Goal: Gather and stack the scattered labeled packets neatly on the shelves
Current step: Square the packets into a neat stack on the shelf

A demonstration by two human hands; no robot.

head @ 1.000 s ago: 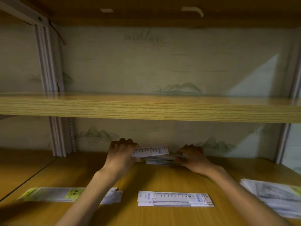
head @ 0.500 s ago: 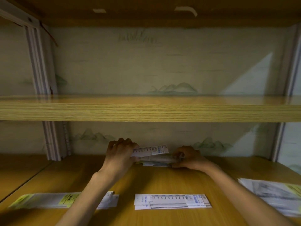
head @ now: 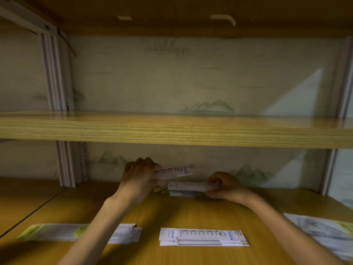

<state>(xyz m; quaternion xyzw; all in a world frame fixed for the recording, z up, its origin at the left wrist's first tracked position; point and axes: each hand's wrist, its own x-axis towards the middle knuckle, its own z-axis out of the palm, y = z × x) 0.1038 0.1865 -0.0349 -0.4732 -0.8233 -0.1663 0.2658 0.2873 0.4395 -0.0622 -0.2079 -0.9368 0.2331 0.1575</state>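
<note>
At the back of the lower wooden shelf (head: 191,213) lies a small pile of packets (head: 188,193). My left hand (head: 137,175) holds one white ruler-marked packet (head: 177,171) lifted and tilted above the pile. My right hand (head: 227,185) grips the right end of another ruler-marked packet (head: 191,186) lying on top of the pile. Nearer me rest a neat stack of white packets (head: 202,237) in the middle, a packet stack with yellow-green labels (head: 63,231) at the left, partly hidden by my left forearm, and more packets (head: 324,230) at the right edge.
An upper wooden shelf (head: 172,131) runs across just above my hands. A white metal upright (head: 65,163) stands at the back left, another (head: 328,169) at the right. Patterned wallpaper covers the back wall.
My left hand has lifted its packet higher, away from the pile. My right hand now holds a separate packet flat on the pile top.
</note>
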